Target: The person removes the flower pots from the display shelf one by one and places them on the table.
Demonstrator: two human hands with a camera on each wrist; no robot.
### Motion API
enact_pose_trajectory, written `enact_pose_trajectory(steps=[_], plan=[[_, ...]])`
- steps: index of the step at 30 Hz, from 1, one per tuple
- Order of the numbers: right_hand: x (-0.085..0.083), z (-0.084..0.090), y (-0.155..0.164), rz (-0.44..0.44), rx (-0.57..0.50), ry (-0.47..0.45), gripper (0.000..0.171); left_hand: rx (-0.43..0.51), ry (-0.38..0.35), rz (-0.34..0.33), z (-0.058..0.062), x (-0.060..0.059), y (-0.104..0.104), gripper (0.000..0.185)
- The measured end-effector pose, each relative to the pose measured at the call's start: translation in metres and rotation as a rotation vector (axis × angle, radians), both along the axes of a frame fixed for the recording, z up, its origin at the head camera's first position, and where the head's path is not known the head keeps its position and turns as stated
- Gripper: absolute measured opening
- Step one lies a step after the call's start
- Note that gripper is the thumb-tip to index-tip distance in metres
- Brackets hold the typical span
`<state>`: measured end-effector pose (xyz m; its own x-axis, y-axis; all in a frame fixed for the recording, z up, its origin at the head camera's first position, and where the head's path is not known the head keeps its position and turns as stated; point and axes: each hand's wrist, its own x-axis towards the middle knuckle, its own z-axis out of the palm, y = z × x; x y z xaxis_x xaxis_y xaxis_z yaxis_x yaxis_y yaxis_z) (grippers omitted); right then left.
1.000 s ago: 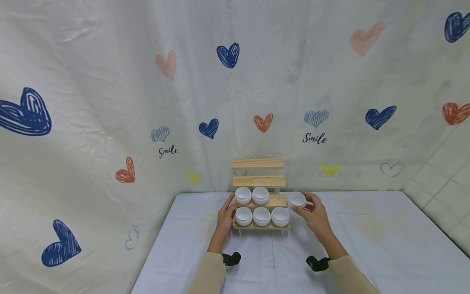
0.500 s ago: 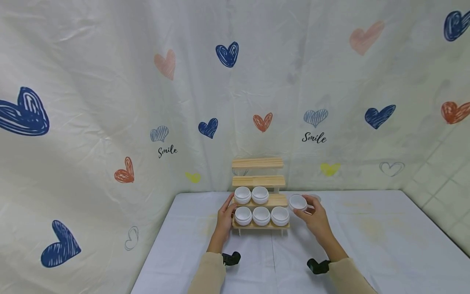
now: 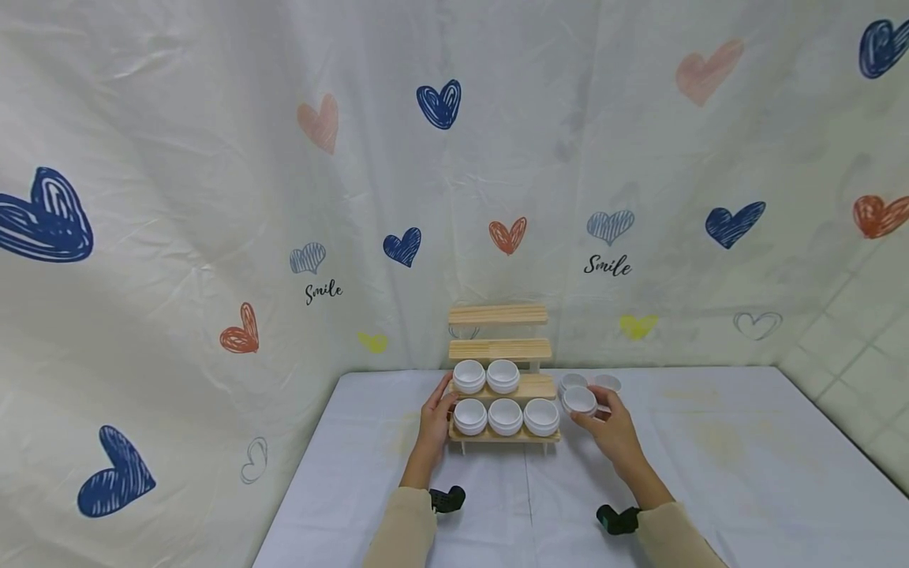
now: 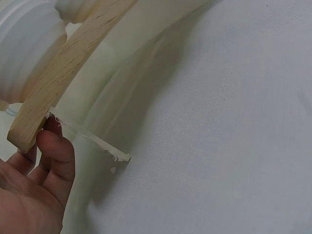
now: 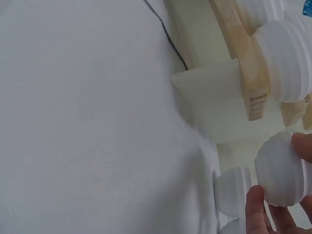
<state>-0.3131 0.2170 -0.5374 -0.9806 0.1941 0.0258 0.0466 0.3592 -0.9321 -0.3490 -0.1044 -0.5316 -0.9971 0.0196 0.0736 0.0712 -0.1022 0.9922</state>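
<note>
A wooden tiered stand [image 3: 529, 388] stands at the table's back, with two white jars [image 3: 486, 376] on its second step and three on the lowest [image 3: 506, 416]. My left hand [image 3: 435, 418] rests against the stand's left side; its fingers [image 4: 54, 158] touch the end of the lowest board [image 4: 61, 80]. To the right of the stand, my right hand [image 3: 605, 424] holds a white jar [image 3: 580, 400] just above the table. My fingertips [image 5: 257, 207] pinch that jar [image 5: 279, 175] from below.
Two more white jars [image 3: 607, 383] stand on the white tablecloth [image 3: 710, 457] behind my right hand, one of them in the right wrist view [image 5: 234, 190]. A heart-printed curtain hangs close behind the stand. The table's right half is bare cloth.
My right hand has carried its jar down and slightly towards me, away from the stand's second step, uncovering two jars behind it. The left hand has not moved.
</note>
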Motion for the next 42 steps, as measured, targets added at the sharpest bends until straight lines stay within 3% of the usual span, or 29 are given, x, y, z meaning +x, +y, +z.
enact_pose_trajectory(steps=[24,42], plan=[[-0.005,-0.018,0.011,0.029,0.026,-0.036,0.068,0.004,-0.002,0.019,-0.001,0.0,0.001,0.054],[-0.014,-0.022,0.014,0.033,0.091,-0.058,0.067,0.002,-0.009,0.012,-0.002,-0.002,0.0,0.053]])
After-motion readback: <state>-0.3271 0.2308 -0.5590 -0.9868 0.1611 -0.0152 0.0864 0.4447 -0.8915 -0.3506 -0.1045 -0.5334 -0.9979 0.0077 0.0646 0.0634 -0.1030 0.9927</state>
